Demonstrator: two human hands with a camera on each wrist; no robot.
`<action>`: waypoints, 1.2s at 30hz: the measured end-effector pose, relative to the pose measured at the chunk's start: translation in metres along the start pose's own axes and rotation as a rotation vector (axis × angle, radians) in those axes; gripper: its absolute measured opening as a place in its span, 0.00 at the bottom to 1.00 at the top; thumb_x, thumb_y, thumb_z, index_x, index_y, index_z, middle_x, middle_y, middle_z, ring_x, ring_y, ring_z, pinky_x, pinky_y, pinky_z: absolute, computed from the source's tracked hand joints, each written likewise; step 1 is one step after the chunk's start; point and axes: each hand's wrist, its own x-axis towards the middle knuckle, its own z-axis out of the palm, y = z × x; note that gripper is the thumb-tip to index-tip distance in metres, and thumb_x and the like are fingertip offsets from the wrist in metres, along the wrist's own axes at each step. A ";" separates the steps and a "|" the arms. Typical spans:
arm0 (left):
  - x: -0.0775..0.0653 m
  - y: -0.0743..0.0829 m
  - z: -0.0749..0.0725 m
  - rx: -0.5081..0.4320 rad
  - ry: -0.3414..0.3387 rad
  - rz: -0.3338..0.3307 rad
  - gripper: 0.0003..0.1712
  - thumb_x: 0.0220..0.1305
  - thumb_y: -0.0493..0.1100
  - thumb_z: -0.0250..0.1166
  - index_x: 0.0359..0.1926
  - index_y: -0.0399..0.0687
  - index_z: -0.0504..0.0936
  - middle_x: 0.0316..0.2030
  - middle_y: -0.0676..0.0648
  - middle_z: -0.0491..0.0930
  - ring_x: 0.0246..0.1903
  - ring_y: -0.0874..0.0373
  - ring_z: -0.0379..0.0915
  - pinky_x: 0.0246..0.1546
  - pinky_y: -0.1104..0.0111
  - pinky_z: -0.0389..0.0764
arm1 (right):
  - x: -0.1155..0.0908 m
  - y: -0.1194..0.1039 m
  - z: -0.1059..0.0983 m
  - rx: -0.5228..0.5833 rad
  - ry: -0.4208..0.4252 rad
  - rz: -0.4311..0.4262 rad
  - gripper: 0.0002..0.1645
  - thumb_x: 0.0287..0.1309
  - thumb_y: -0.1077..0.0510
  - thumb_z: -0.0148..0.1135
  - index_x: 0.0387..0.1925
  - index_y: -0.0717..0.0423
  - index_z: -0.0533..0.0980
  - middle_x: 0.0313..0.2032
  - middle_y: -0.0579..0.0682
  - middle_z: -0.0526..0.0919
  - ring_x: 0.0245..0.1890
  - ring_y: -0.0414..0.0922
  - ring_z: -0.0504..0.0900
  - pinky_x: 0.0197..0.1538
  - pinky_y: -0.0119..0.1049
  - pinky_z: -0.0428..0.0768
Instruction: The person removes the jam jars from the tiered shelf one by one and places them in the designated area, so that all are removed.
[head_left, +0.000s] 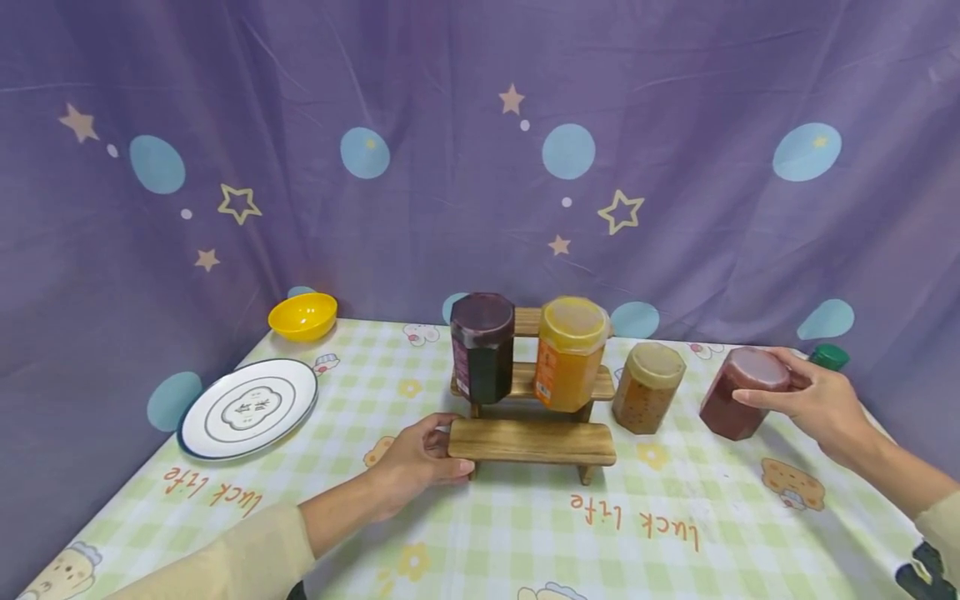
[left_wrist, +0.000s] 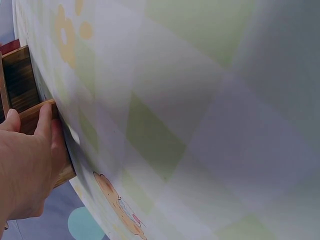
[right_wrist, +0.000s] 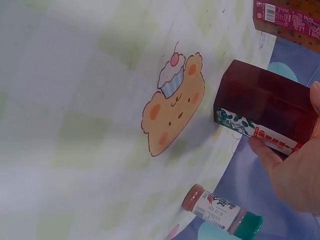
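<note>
My left hand grips the left end of the lowest step of a wooden tiered rack. In the left wrist view, its fingers lie along the edge of the wood. On the rack's middle step stand a dark purple jar and, to its right, an orange-yellow jar. At the right, my right hand holds a dark red faceted jar near its top, thumb and fingers on opposite sides. The right wrist view shows this jar's label. Between rack and red jar stands a speckled brown jar.
A small shaker bottle with a green cap stands behind my right hand. At the left are a white plate and a yellow bowl. A checked cloth covers the table, with a purple curtain behind it.
</note>
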 end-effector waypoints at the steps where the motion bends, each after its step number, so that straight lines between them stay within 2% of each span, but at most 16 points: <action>1: 0.000 0.000 0.000 -0.002 0.001 -0.001 0.41 0.54 0.28 0.69 0.67 0.33 0.60 0.54 0.32 0.71 0.45 0.48 0.78 0.49 0.56 0.84 | 0.000 0.000 0.000 -0.002 0.001 -0.005 0.55 0.52 0.48 0.72 0.72 0.63 0.53 0.41 0.30 0.75 0.37 0.18 0.72 0.34 0.21 0.81; 2: 0.000 0.000 0.000 -0.002 0.000 -0.002 0.41 0.54 0.28 0.69 0.67 0.33 0.60 0.54 0.32 0.71 0.46 0.48 0.78 0.49 0.56 0.84 | 0.000 0.000 0.000 -0.003 0.000 -0.009 0.53 0.52 0.48 0.72 0.72 0.63 0.55 0.39 0.27 0.74 0.37 0.19 0.73 0.34 0.21 0.81; 4: 0.000 0.000 0.000 -0.005 -0.001 -0.002 0.41 0.54 0.28 0.69 0.67 0.33 0.59 0.54 0.32 0.71 0.46 0.47 0.78 0.49 0.56 0.84 | 0.000 0.000 0.001 -0.019 0.003 -0.019 0.51 0.53 0.47 0.72 0.71 0.61 0.57 0.40 0.31 0.75 0.37 0.20 0.73 0.33 0.21 0.80; 6: 0.000 0.000 -0.001 -0.005 -0.001 -0.003 0.41 0.55 0.28 0.69 0.67 0.34 0.59 0.54 0.33 0.72 0.47 0.47 0.78 0.50 0.56 0.83 | 0.000 0.000 0.002 -0.040 0.005 -0.024 0.50 0.53 0.46 0.71 0.70 0.59 0.58 0.45 0.41 0.76 0.37 0.20 0.72 0.33 0.21 0.79; 9: 0.000 0.001 -0.001 -0.005 -0.001 -0.006 0.41 0.55 0.28 0.69 0.67 0.34 0.59 0.54 0.33 0.72 0.48 0.47 0.77 0.50 0.56 0.83 | 0.000 -0.001 0.004 -0.064 -0.005 -0.018 0.49 0.54 0.44 0.70 0.70 0.57 0.57 0.55 0.58 0.71 0.38 0.22 0.70 0.33 0.20 0.78; 11: -0.001 0.001 -0.001 -0.003 -0.001 -0.008 0.42 0.55 0.28 0.69 0.67 0.34 0.59 0.54 0.33 0.72 0.48 0.47 0.77 0.50 0.57 0.83 | 0.000 -0.002 0.005 -0.081 -0.016 -0.010 0.51 0.55 0.44 0.69 0.71 0.57 0.55 0.58 0.64 0.68 0.40 0.25 0.68 0.33 0.20 0.76; 14: -0.001 0.002 -0.001 0.002 -0.003 -0.006 0.42 0.55 0.28 0.69 0.68 0.34 0.58 0.54 0.33 0.71 0.47 0.49 0.77 0.50 0.57 0.83 | 0.002 -0.004 0.006 -0.096 -0.042 -0.014 0.52 0.56 0.44 0.69 0.72 0.59 0.53 0.59 0.67 0.67 0.42 0.30 0.68 0.33 0.20 0.75; 18: -0.002 0.002 -0.001 0.007 -0.010 -0.002 0.43 0.55 0.29 0.69 0.68 0.34 0.57 0.54 0.33 0.70 0.46 0.50 0.78 0.51 0.57 0.83 | 0.007 -0.004 0.002 -0.095 -0.127 -0.034 0.50 0.57 0.48 0.68 0.71 0.61 0.52 0.54 0.64 0.69 0.40 0.30 0.70 0.36 0.24 0.78; 21: -0.003 0.002 -0.001 0.007 -0.009 -0.007 0.43 0.55 0.29 0.69 0.69 0.34 0.57 0.54 0.33 0.70 0.44 0.50 0.78 0.51 0.57 0.83 | 0.013 -0.005 -0.002 -0.072 -0.228 -0.014 0.54 0.59 0.51 0.66 0.73 0.64 0.44 0.57 0.68 0.66 0.50 0.45 0.74 0.40 0.29 0.78; 23: -0.003 0.001 0.000 0.005 -0.007 -0.009 0.43 0.55 0.28 0.69 0.69 0.34 0.57 0.55 0.33 0.69 0.44 0.51 0.78 0.50 0.57 0.83 | 0.015 -0.007 -0.004 -0.053 -0.282 0.011 0.57 0.60 0.52 0.65 0.74 0.65 0.38 0.61 0.72 0.61 0.57 0.58 0.68 0.46 0.36 0.78; 25: -0.003 0.001 0.000 0.001 -0.006 -0.010 0.43 0.55 0.28 0.69 0.69 0.34 0.57 0.55 0.33 0.69 0.44 0.50 0.78 0.50 0.57 0.83 | 0.016 -0.010 -0.005 -0.029 -0.306 0.029 0.59 0.60 0.53 0.64 0.73 0.65 0.33 0.65 0.76 0.51 0.61 0.69 0.57 0.52 0.47 0.75; 29: -0.002 0.001 0.001 -0.008 -0.006 -0.005 0.42 0.55 0.28 0.69 0.68 0.34 0.58 0.55 0.32 0.70 0.46 0.49 0.78 0.50 0.56 0.83 | 0.016 -0.015 -0.006 -0.036 -0.300 0.030 0.60 0.59 0.54 0.64 0.74 0.62 0.32 0.67 0.79 0.37 0.62 0.72 0.51 0.53 0.66 0.69; 32: -0.002 0.001 0.001 -0.012 -0.006 -0.004 0.42 0.55 0.27 0.69 0.68 0.34 0.58 0.55 0.32 0.70 0.47 0.48 0.77 0.51 0.56 0.83 | 0.018 -0.023 -0.009 -0.032 -0.301 0.018 0.59 0.61 0.52 0.63 0.74 0.56 0.31 0.69 0.74 0.24 0.67 0.74 0.38 0.53 0.74 0.64; 36: -0.002 0.001 0.000 -0.013 -0.006 -0.001 0.42 0.55 0.28 0.69 0.68 0.34 0.58 0.55 0.32 0.71 0.47 0.48 0.78 0.51 0.56 0.83 | 0.018 -0.038 -0.015 -0.006 -0.284 -0.023 0.57 0.64 0.49 0.60 0.75 0.45 0.30 0.72 0.64 0.22 0.69 0.71 0.27 0.52 0.79 0.58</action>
